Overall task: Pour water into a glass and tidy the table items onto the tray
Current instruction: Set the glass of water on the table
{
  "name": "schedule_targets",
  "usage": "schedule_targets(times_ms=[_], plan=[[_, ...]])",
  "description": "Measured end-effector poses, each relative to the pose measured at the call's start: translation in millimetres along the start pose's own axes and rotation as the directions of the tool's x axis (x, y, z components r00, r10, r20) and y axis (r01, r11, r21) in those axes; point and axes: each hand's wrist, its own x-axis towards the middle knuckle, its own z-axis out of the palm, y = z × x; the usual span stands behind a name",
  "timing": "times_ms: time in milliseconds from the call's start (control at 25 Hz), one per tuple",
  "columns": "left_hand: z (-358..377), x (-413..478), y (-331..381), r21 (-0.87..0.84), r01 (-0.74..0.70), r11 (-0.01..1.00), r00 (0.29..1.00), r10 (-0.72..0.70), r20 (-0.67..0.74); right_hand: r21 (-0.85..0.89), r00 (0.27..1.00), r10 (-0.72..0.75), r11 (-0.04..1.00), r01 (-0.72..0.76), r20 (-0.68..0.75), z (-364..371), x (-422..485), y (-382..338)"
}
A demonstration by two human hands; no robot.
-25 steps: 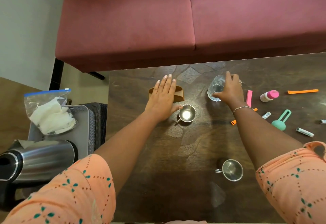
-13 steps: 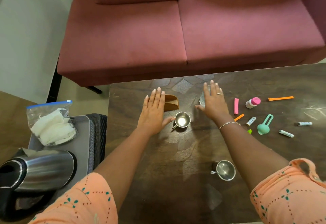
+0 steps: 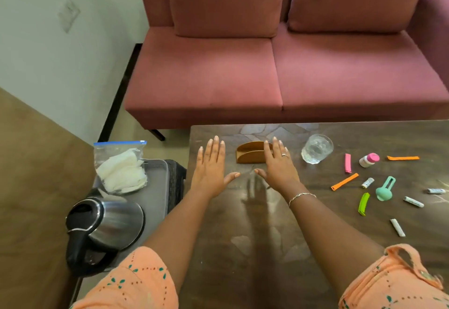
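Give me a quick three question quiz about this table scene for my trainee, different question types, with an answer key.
1. True or false: the right hand is gripping the glass.
2. Multiple choice: where does the kettle stand? A) on the sofa B) on the grey tray C) on the table
3. Fill in: the wooden holder lies beyond the two hands, and the left hand has its fingers ____.

Key: 1 false; 2 B; 3 spread flat, holding nothing.

Glossy dark tabletop (image 3: 267,248) throws back a sheen, and the glass (image 3: 317,148) sits clear and patterned. Brushed-metal kettle (image 3: 114,221) gleams, sofa (image 3: 279,72) in matt cloth.
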Motion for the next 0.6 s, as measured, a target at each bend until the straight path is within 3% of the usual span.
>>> schedule_targets(times_ms=[400, 600], plan=[[1.7, -61.8, -131.2, -0.063, 0.161, 0.985, 0.987, -0.162, -0.013, 0.010, 0.991, -0.129, 0.992, 0.129, 0.041, 16.5, 1.6, -134.9], [6.7, -80.4, -201.3, -0.068, 0.258, 0.964, 0.966, -0.257, 0.013, 0.218, 0.978, -0.155, 0.968, 0.122, 0.140, 27.6, 21.7, -193.6]])
